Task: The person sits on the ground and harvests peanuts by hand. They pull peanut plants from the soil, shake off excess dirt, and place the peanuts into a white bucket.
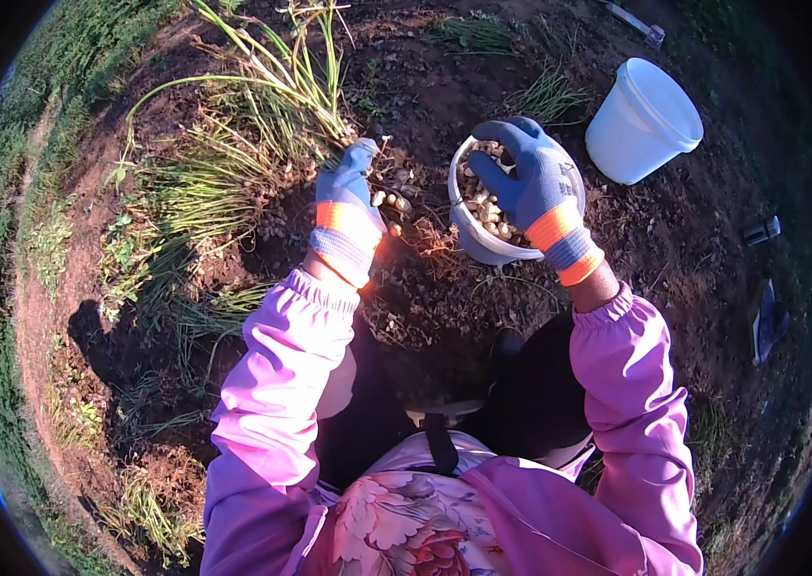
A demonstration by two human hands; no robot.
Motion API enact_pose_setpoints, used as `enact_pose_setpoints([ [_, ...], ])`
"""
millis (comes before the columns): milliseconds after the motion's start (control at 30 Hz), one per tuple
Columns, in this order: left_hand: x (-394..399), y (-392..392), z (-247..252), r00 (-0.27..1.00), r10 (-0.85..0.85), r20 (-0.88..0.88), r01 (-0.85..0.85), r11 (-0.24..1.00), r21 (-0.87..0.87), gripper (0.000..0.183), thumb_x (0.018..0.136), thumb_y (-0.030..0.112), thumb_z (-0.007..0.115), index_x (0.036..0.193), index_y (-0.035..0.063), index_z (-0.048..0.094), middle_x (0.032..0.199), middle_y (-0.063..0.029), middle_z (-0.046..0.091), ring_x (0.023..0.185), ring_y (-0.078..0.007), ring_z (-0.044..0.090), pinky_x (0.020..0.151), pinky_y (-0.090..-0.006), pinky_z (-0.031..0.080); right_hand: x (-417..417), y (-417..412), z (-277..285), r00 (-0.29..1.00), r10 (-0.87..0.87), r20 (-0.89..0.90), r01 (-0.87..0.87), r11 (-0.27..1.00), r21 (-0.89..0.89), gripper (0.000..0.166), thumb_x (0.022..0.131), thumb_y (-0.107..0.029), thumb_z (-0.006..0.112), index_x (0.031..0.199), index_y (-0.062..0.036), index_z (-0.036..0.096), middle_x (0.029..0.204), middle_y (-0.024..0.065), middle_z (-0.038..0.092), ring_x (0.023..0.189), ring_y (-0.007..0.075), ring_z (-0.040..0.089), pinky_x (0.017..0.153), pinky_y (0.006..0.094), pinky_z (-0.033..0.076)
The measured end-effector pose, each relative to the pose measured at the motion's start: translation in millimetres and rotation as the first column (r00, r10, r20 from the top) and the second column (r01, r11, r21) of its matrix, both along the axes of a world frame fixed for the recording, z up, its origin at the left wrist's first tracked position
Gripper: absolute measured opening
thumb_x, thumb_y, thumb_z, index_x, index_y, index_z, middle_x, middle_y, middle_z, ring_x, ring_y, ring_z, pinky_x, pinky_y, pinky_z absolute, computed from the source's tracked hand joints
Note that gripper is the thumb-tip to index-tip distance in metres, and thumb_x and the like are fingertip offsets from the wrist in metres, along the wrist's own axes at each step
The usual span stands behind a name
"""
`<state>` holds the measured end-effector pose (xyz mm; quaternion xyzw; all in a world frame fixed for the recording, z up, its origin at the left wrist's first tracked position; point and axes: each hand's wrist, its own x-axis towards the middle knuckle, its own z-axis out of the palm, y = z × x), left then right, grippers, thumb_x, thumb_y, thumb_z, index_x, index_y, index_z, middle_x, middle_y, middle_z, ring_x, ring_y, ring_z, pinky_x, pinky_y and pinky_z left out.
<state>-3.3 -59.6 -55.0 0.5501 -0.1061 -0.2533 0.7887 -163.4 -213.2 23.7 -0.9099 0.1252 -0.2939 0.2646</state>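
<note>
My left hand, in a blue work glove with an orange and grey cuff, grips a bunch of green peanut plant stems. Roots and several peanut pods show just right of that glove. My right hand, gloved alike, is over a round white plastic bucket of peanuts in the shell. Its thumb and fingers curve apart above the peanuts; whether a pod lies under the palm is hidden.
An empty-looking white bucket leans at the upper right. Pulled peanut plants lie heaped at the left, others beyond the filled bucket. A metallic cylinder lies on the soil at the right. My knees flank the near ground.
</note>
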Motion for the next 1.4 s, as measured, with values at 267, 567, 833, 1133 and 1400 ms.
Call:
enact_pose_setpoints([
  [267, -22, -10, 30, 0.956, 0.035, -0.293, -0.030, 0.999, 0.023, 0.032, 0.079, 0.036, 0.062, 0.093, 0.0076, 0.056, 0.065, -0.0058, 0.055, 0.048, -0.0175, 0.053, 0.038, -0.0293, 0.043, 19, 42, -14, 0.958, 0.284, -0.047, -0.281, 0.958, 0.055, 0.021, 0.073, -0.019, 0.066, 0.081, -0.0018, 0.059, 0.081, 0.0167, 0.056, 0.080, 0.0344, 0.055, 0.070, 0.0409, 0.044],
  [567, -30, -13, 36, 0.978, 0.067, -0.195, -0.035, 0.986, 0.165, 0.031, 0.072, 0.039, 0.068, 0.082, 0.0103, 0.064, 0.067, 0.0030, 0.050, 0.056, -0.0085, 0.045, 0.047, -0.0247, 0.035, 17, 37, -16, 0.968, 0.245, -0.055, -0.226, 0.946, 0.231, 0.017, 0.079, -0.017, 0.057, 0.080, -0.0014, 0.052, 0.074, 0.0182, 0.056, 0.070, 0.0368, 0.058, 0.061, 0.0444, 0.045],
  [833, -29, -20, 17, 0.992, -0.083, -0.092, 0.074, 0.992, -0.098, 0.032, 0.078, 0.029, 0.064, 0.095, 0.0028, 0.064, 0.094, -0.0016, 0.062, 0.089, -0.0123, 0.056, 0.083, -0.0270, 0.040, 14, 34, -11, 0.967, -0.052, -0.251, -0.030, 0.950, -0.312, 0.016, 0.078, -0.015, 0.056, 0.087, -0.0035, 0.050, 0.082, 0.0154, 0.058, 0.073, 0.0288, 0.061, 0.061, 0.0370, 0.051],
  [1133, -48, -23, 41, 0.991, -0.029, -0.130, 0.036, 0.998, 0.052, 0.035, 0.077, 0.034, 0.066, 0.098, 0.0072, 0.062, 0.081, -0.0006, 0.060, 0.072, -0.0094, 0.057, 0.057, -0.0256, 0.045, 13, 32, -10, 0.940, -0.140, -0.311, -0.037, 0.863, -0.503, 0.016, 0.077, -0.009, 0.055, 0.091, -0.0034, 0.052, 0.088, 0.0139, 0.058, 0.082, 0.0259, 0.061, 0.063, 0.0339, 0.052],
  [1400, -43, -9, 46, 0.998, -0.034, -0.044, 0.032, 0.998, -0.048, 0.033, 0.076, 0.028, 0.065, 0.098, 0.0046, 0.061, 0.074, -0.0011, 0.059, 0.068, -0.0107, 0.058, 0.062, -0.0262, 0.048, 7, -49, -27, 0.829, -0.414, -0.376, 0.229, 0.864, -0.448, 0.018, 0.081, -0.017, 0.055, 0.097, -0.0077, 0.054, 0.099, 0.0144, 0.057, 0.092, 0.0327, 0.056, 0.073, 0.0409, 0.050],
])
